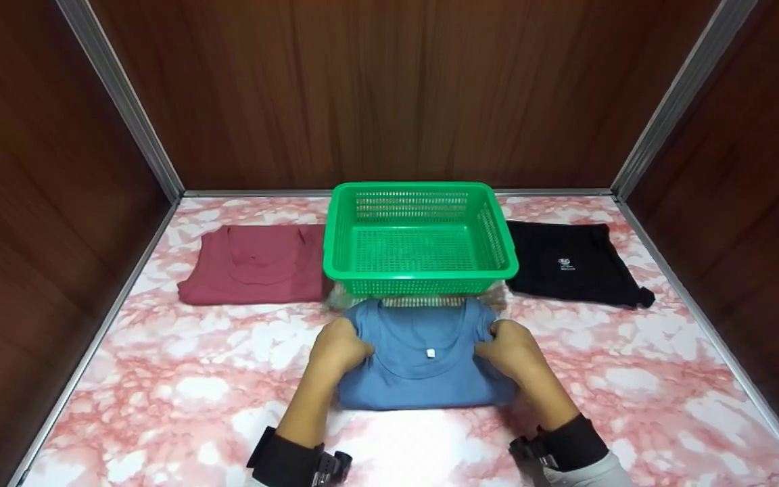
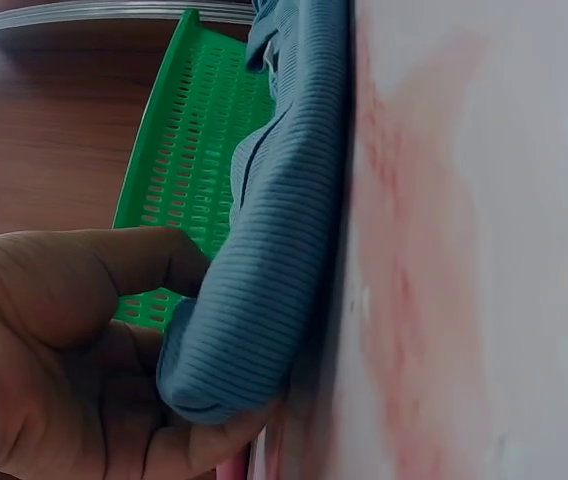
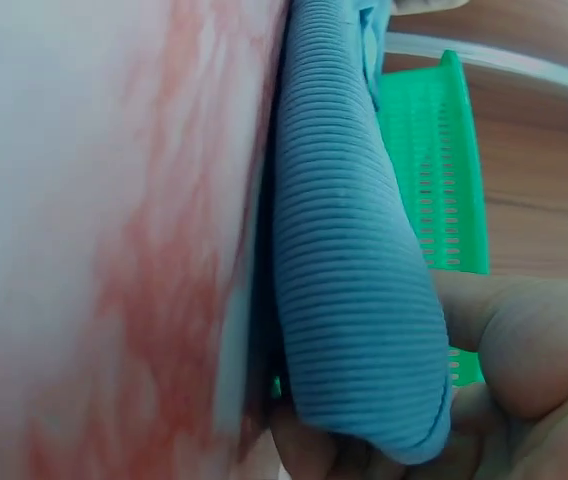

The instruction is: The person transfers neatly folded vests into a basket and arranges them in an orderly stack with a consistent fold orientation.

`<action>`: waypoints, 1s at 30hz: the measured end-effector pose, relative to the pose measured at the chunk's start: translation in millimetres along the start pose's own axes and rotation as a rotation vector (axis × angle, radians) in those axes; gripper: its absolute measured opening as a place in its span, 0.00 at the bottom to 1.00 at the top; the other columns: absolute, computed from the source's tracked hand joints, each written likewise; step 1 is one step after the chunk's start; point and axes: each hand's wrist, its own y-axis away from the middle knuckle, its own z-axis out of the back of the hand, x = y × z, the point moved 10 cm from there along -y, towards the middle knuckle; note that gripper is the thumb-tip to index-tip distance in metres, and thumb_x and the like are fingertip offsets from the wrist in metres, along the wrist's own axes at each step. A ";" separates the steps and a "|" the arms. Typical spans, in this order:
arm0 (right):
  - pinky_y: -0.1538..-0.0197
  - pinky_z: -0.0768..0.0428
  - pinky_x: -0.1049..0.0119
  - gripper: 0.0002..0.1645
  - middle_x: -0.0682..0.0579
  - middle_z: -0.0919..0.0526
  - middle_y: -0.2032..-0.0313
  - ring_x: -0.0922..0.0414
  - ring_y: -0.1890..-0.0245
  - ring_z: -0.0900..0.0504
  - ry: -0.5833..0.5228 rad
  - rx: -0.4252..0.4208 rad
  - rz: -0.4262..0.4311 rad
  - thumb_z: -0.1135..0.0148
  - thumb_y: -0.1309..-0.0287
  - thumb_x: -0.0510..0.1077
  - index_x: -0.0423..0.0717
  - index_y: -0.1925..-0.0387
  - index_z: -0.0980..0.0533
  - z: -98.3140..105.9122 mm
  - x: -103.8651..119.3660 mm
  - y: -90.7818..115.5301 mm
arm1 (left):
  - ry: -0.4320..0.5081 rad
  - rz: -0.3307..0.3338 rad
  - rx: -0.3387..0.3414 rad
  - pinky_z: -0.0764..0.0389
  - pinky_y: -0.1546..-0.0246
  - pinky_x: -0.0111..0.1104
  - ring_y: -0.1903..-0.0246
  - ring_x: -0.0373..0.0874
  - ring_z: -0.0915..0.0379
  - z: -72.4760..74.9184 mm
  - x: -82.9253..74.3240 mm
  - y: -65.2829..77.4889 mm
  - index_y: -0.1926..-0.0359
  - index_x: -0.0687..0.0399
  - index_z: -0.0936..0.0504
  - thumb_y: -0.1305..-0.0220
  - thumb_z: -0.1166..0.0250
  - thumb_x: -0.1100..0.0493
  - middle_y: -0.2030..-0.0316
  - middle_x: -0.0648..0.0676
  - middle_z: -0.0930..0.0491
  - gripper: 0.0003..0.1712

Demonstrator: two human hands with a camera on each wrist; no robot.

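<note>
A folded blue ribbed top [image 1: 423, 389] with a round neckline and a small white tag lies in front of the basket, close over the table. My left hand [image 1: 341, 348] grips its left side; in the left wrist view the thumb presses on top and the fingers curl beneath the blue fold [image 2: 264, 270]. On the opposite side my right hand [image 1: 512, 348] holds the top the same way, and the right wrist view has the thick ribbed edge [image 3: 354, 270] between thumb and fingers. The fingers under the cloth are partly hidden.
Just behind the top stands a green plastic basket [image 1: 423, 275] with nothing in it. A folded maroon top [image 1: 261, 287] lies left of it, and a folded black garment [image 1: 565, 270] with a white print lies right. Brown wood-grain panels [image 1: 389, 95] enclose the marbled table [image 1: 214, 392].
</note>
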 end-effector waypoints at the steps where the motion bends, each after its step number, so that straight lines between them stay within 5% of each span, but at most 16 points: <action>1: 0.73 0.41 0.64 0.22 0.58 0.46 0.82 0.56 0.77 0.43 -0.017 -0.004 0.006 0.34 0.56 0.40 0.51 0.85 0.42 0.9 0.3 0.0 | 0.023 -0.009 0.004 0.20 0.64 0.44 0.70 0.50 0.27 -0.3 0.2 -0.6 0.76 0.61 0.21 0.52 0.27 0.61 0.72 0.57 0.20 0.11; 5: 0.72 0.39 0.64 0.22 0.57 0.45 0.81 0.56 0.77 0.40 -0.079 -0.009 0.010 0.34 0.55 0.39 0.51 0.83 0.42 3.5 -1.0 0.2 | 0.112 -0.040 0.026 0.39 0.80 0.34 0.80 0.43 0.47 -1.1 1.5 -2.0 0.85 0.47 0.42 0.52 0.31 0.64 0.83 0.46 0.46 0.25; 8: 0.69 0.34 0.63 0.19 0.56 0.38 0.80 0.55 0.74 0.35 -0.108 -0.016 0.009 0.33 0.54 0.39 0.50 0.82 0.37 5.6 -2.1 1.0 | 0.162 -0.055 0.021 0.47 0.81 0.31 0.81 0.41 0.53 0.7 3.1 -1.4 0.85 0.45 0.46 0.54 0.34 0.67 0.83 0.44 0.53 0.27; 14: 0.59 0.26 0.60 0.07 0.51 0.22 0.72 0.51 0.66 0.26 -0.138 -0.030 0.029 0.32 0.50 0.42 0.44 0.73 0.23 10.2 -1.7 4.0 | 0.219 -0.072 -0.001 0.44 0.79 0.32 0.80 0.42 0.49 7.4 3.1 3.1 0.82 0.47 0.42 0.54 0.35 0.69 0.82 0.46 0.49 0.22; 20: 0.48 0.22 0.52 0.17 0.44 0.16 0.59 0.49 0.56 0.22 -0.158 -0.025 0.017 0.32 0.46 0.43 0.35 0.58 0.19 16.2 -3.4 10.3 | 0.270 -0.088 0.004 0.40 0.77 0.32 0.78 0.43 0.44 12.4 1.6 9.7 0.80 0.50 0.38 0.50 0.36 0.69 0.80 0.47 0.44 0.18; 30: 0.51 0.22 0.58 0.15 0.46 0.16 0.60 0.51 0.58 0.21 -0.207 -0.021 0.004 0.32 0.43 0.43 0.37 0.58 0.19 25.3 -3.9 18.0 | 0.271 -0.141 -0.027 0.36 0.76 0.32 0.78 0.42 0.40 24.9 -7.7 20.9 0.79 0.51 0.31 0.50 0.35 0.67 0.81 0.46 0.39 0.13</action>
